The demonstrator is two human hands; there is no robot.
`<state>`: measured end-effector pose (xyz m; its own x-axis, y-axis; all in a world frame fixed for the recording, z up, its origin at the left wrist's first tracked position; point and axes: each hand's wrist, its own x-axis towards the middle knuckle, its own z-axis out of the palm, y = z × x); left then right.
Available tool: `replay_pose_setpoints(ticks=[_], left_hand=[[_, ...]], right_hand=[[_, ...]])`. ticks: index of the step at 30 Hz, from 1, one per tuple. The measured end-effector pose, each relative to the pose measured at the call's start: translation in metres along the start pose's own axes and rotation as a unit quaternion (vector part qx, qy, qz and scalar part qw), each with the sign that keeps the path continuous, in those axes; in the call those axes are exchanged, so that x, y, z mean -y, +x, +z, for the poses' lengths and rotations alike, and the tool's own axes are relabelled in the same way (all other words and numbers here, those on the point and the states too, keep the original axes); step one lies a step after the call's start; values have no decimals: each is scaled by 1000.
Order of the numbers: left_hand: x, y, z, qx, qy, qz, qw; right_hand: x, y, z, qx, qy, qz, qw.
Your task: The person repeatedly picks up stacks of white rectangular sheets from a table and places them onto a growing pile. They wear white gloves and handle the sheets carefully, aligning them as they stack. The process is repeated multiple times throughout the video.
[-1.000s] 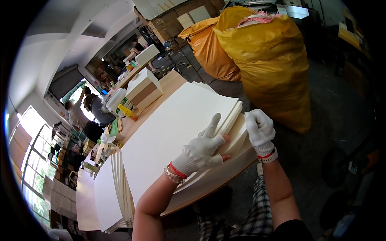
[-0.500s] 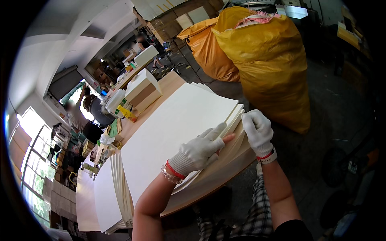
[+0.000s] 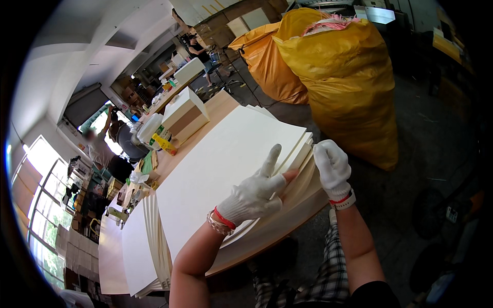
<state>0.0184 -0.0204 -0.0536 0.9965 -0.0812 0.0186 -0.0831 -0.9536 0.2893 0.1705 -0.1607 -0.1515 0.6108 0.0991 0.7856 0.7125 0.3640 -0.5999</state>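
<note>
A broad stack of large white sheets (image 3: 221, 159) lies on the wooden table (image 3: 287, 228), its near right edges fanned into several layers. My left hand (image 3: 252, 196), in a white knit glove with one bare fingertip, rests over the near edge of the stack. Its fingers are spread, one of them pointing up and away across the top sheet. At the right corner of the stack, my gloved right hand (image 3: 333, 167) is closed against the layered corners and grips them. Its fingertips are partly hidden.
A second pile of sheets (image 3: 138, 246) lies at the left. Beyond the stack are a white box (image 3: 185, 115) and a yellow bottle (image 3: 164, 145). Large yellow (image 3: 349, 87) and orange sacks (image 3: 272, 66) stand at the right. Two people are in the background.
A finger of my left hand has lifted off the top sheet, and the fingers have spread. My right hand has barely moved. A background person now stands more upright.
</note>
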Motion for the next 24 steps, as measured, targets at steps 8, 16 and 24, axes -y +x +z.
replay_pose_setpoints(ticks=[8, 16, 24], left_hand=[[1, 2, -1, 14, 7, 38, 999], [-8, 0, 6, -28, 34, -5, 999], [-4, -3, 9, -44, 13, 5, 999]], right_hand=[[0, -1, 1, -11, -9, -1, 1000], [-3, -5, -1, -4, -7, 8, 1000], [-3, -4, -1, 5, -17, -11, 1000]])
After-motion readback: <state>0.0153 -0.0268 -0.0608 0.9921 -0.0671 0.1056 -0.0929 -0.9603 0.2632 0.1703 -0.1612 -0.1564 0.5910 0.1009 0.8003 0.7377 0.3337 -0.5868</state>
